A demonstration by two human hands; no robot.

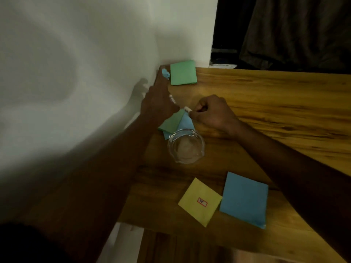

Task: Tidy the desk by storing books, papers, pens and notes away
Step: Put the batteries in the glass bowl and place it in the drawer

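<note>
Beside the white wall [76, 73], the left hand [157, 103] is stretched along the edge of the desk [266, 103]; whether anything is grasped by it cannot be told. A green note [183, 72] is laid flat near its fingertips. Two overlapping notes [173, 121], one green and one blue, are seen between the hands, touching a glass ashtray [186, 147]. A small white object [188, 109] is pinched by the curled right hand [212, 113]. Toward the front edge, a yellow note [199, 201] and a blue note [245, 199] are set side by side.
</note>
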